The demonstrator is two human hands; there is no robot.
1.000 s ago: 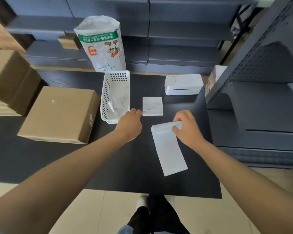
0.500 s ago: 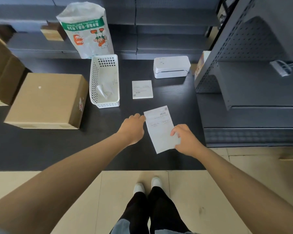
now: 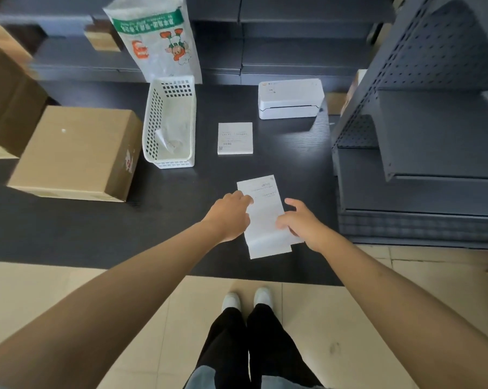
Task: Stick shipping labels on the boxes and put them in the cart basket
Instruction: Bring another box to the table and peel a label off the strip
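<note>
A white rectangular paper shipping label [image 3: 265,217] is held just above the near part of a black wood-grain table [image 3: 293,153], between the person's two hands. The left hand [image 3: 231,216] grips the label's left edge with its fingers curled onto the sheet; the right hand [image 3: 300,221] pinches the lower right edge, where the bottom corner of the label appears to be lifting apart from a second layer beneath it. The label's printed side faces up, though the print is too small to read. Farther back on the table lies a small white stack of printed labels [image 3: 235,138], well apart from the held one, and just to its left stands a white perforated plastic basket [image 3: 169,123] with a curled scrap of paper inside. A closed brown cardboard box [image 3: 77,153] rests at the table's left side, near the basket. A white label printer [image 3: 291,98] sits at the back right, and a white printed sack with a green band [image 3: 155,40] stands behind the basket. Grey metal shelving [image 3: 422,136] borders the table on the right.
</note>
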